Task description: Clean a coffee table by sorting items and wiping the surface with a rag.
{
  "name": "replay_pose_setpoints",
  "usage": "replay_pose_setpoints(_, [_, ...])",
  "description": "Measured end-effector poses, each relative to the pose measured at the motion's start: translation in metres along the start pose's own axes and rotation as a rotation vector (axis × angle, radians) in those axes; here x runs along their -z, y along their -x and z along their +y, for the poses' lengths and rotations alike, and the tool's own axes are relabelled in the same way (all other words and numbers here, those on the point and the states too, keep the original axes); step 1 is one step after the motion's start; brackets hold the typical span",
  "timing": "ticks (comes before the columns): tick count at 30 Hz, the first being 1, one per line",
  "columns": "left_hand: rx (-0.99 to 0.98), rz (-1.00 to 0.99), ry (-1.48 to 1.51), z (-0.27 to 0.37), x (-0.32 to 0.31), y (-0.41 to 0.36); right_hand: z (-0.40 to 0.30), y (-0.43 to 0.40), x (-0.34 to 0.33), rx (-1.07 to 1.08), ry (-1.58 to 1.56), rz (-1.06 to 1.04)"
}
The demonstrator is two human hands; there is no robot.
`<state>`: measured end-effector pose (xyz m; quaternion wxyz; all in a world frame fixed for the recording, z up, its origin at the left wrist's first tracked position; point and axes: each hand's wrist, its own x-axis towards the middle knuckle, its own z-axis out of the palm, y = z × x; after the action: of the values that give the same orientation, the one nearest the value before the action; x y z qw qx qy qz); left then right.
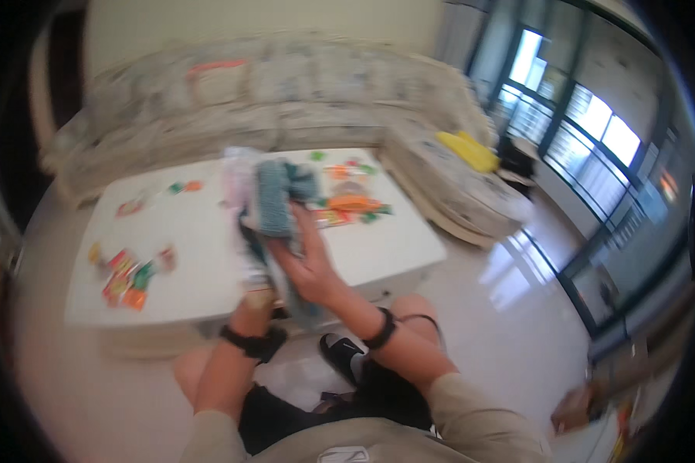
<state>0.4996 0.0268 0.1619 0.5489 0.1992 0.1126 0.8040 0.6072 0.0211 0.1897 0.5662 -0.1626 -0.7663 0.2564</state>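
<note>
A teal folded cloth (pixel 273 199), blurred by motion, is raised before me over the near part of a white coffee table (pixel 202 272). My right hand (pixel 311 269) grips its right side, with the fingers reaching up along the fabric. Close against the cloth's lower left is my left hand (pixel 259 300), whose fingers are mostly hidden, so its grip cannot be made out. A pale pink, see-through plastic bag (pixel 240 173) shows behind the cloth on the left.
Small wrapped snacks (pixel 128 280) lie at the table's left, and several more packets (pixel 350 202) lie on the right. A long patterned sofa (pixel 324 121) lines the far side. Something yellow (pixel 469 151) rests on its right section. Glass doors (pixel 585 139) stand at right.
</note>
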Motion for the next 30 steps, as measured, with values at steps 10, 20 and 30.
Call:
replay_pose_setpoints(10, [0.190, -0.398, -0.182, -0.107, 0.051, -0.078, 0.019, 0.071, 0.118, -0.323, -0.260, 0.421])
replay_pose_setpoints(20, [-0.713, -0.325, -1.091, -0.362, -0.193, 0.012, -0.072, 0.253, 0.387, -0.579, 0.094, 0.947])
replay_pose_setpoints(30, [-0.543, -0.881, -0.751, -0.476, -0.336, 0.127, -0.231, 0.388, 0.436, -0.767, 0.389, 1.221])
